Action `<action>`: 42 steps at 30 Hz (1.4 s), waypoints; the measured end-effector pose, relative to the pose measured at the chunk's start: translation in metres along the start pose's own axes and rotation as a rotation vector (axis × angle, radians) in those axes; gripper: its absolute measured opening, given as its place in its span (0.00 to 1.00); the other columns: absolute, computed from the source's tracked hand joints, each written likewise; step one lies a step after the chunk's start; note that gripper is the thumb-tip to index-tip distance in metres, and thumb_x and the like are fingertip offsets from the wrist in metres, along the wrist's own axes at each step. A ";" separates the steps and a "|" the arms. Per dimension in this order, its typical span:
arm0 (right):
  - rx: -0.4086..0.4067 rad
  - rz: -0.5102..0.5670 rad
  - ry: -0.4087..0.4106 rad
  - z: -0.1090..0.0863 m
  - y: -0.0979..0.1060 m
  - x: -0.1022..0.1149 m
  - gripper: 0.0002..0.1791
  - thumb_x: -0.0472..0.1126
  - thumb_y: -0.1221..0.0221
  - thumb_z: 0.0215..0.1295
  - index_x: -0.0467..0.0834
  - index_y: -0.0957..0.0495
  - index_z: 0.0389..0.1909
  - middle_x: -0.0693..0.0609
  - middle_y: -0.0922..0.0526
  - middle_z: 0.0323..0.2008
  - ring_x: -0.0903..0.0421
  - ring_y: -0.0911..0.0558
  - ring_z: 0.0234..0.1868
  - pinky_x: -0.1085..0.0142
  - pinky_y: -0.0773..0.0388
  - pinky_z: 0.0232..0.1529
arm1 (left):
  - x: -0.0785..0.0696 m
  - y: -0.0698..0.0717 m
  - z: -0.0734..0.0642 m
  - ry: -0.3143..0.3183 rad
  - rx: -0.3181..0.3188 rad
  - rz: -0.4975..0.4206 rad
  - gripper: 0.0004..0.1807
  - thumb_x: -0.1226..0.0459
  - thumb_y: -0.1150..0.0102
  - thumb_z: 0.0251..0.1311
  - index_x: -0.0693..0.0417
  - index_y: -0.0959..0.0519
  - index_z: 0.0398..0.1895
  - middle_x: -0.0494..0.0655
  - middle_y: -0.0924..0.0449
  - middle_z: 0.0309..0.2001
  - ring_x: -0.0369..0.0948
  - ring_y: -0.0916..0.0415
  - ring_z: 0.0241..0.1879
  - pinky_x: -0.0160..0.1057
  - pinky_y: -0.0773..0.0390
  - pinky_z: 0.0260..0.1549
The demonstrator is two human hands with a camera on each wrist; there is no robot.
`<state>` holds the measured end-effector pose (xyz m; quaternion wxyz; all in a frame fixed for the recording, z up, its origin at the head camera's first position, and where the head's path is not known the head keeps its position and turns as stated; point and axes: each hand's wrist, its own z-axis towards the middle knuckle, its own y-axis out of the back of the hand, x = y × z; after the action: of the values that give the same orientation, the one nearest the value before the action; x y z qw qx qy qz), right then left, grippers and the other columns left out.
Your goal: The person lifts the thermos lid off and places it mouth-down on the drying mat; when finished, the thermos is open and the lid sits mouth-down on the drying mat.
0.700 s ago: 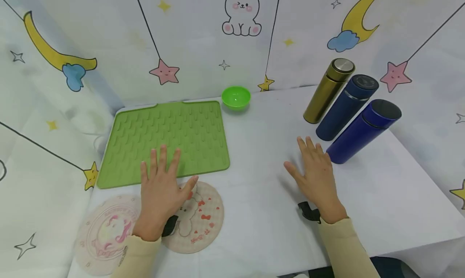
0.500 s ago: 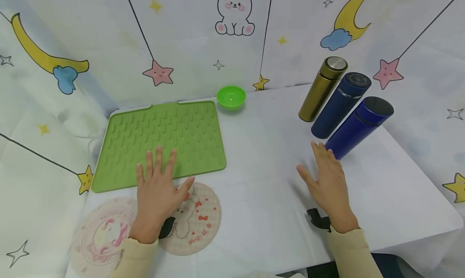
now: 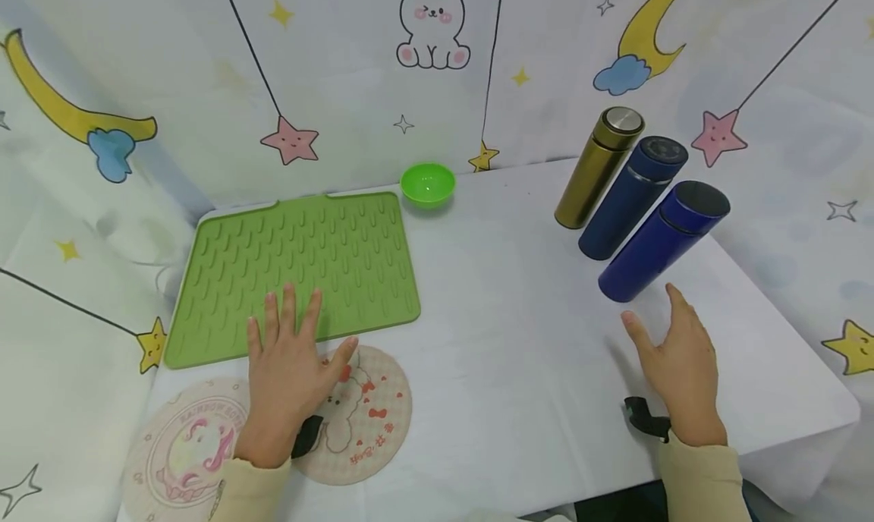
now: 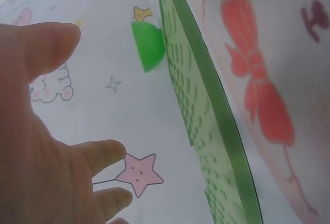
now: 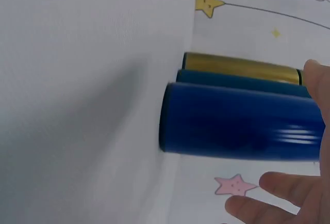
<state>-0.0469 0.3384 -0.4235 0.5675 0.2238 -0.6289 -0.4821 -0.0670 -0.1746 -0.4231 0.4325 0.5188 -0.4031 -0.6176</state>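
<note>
Fingers spread, my left hand (image 3: 287, 382) hovers over the near edge of the green silicone mat (image 3: 293, 264) and the round rabbit coaster (image 3: 375, 416); it holds nothing. My right hand (image 3: 683, 366) is just in front of the bright blue thermos (image 3: 662, 241), thumb apart from the fingers, with a gap to it in the head view. In the right wrist view the blue thermos (image 5: 237, 121) stands between thumb and fingers but farther off. Behind it stand a dark blue thermos (image 3: 624, 207) and a gold thermos (image 3: 594, 177), all upright in a row.
A small green bowl (image 3: 427, 187) sits at the back, by the mat's far right corner. A second round coaster (image 3: 194, 454), pink with a unicorn, lies at front left. The white table (image 3: 505, 340) ends at a patterned cloth backdrop (image 3: 355, 74).
My right hand has moved right and toward me, away from the thermoses' left side to in front of the blue one. The left hand stays over the mat edge. The head view shifts slightly.
</note>
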 end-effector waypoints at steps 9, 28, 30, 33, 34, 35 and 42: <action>0.034 0.172 -0.075 0.058 0.004 -0.019 0.60 0.67 0.41 0.70 0.42 0.65 0.85 0.35 0.58 0.84 0.28 0.51 0.82 0.27 0.49 0.76 | 0.004 -0.001 -0.005 0.022 0.012 -0.004 0.51 0.30 0.51 0.67 0.46 0.48 0.85 0.61 0.64 0.85 0.62 0.69 0.85 0.74 0.62 0.77; -0.017 0.353 -0.093 0.082 -0.014 0.000 0.55 0.61 0.32 0.65 0.43 0.50 0.82 0.38 0.36 0.79 0.33 0.29 0.75 0.37 0.33 0.74 | -0.010 -0.004 0.001 -0.061 0.034 -0.132 0.49 0.35 0.44 0.68 0.45 0.47 0.85 0.61 0.59 0.85 0.61 0.65 0.85 0.72 0.57 0.78; -0.005 0.338 -0.083 0.078 -0.014 0.003 0.55 0.60 0.31 0.65 0.42 0.49 0.82 0.37 0.34 0.77 0.32 0.28 0.73 0.36 0.32 0.73 | -0.014 -0.003 0.002 -0.077 0.037 -0.149 0.49 0.36 0.44 0.68 0.45 0.47 0.85 0.60 0.59 0.85 0.61 0.65 0.85 0.72 0.56 0.78; 0.020 0.315 -0.030 0.071 -0.017 0.010 0.54 0.59 0.30 0.64 0.38 0.46 0.80 0.33 0.30 0.74 0.30 0.24 0.69 0.35 0.28 0.69 | -0.022 0.000 0.005 -0.099 0.035 -0.179 0.48 0.37 0.43 0.68 0.46 0.46 0.84 0.59 0.58 0.85 0.61 0.64 0.85 0.71 0.55 0.79; 0.031 0.315 -0.004 0.069 -0.019 0.014 0.53 0.58 0.30 0.64 0.38 0.45 0.79 0.32 0.29 0.73 0.30 0.23 0.68 0.38 0.25 0.69 | -0.025 0.001 0.006 -0.108 0.033 -0.188 0.48 0.37 0.42 0.68 0.46 0.46 0.84 0.59 0.57 0.85 0.61 0.63 0.85 0.70 0.55 0.79; 0.045 0.315 0.022 0.066 -0.021 0.018 0.53 0.57 0.29 0.64 0.37 0.45 0.79 0.31 0.28 0.72 0.30 0.23 0.66 0.44 0.21 0.66 | -0.028 0.003 0.006 -0.119 0.032 -0.202 0.48 0.38 0.42 0.68 0.46 0.46 0.84 0.59 0.57 0.85 0.60 0.62 0.85 0.70 0.54 0.79; 0.174 0.402 0.234 0.047 -0.042 0.067 0.45 0.50 0.25 0.61 0.35 0.34 0.72 0.32 0.20 0.63 0.38 0.16 0.55 0.85 0.29 0.42 | -0.050 0.013 0.013 -0.295 0.115 -0.476 0.44 0.46 0.42 0.73 0.47 0.49 0.85 0.46 0.55 0.86 0.51 0.58 0.85 0.65 0.49 0.80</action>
<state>-0.1194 0.2811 -0.4209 0.6996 0.1964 -0.6298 -0.2744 -0.0735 -0.1299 -0.3943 0.1818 0.5271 -0.3627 -0.7467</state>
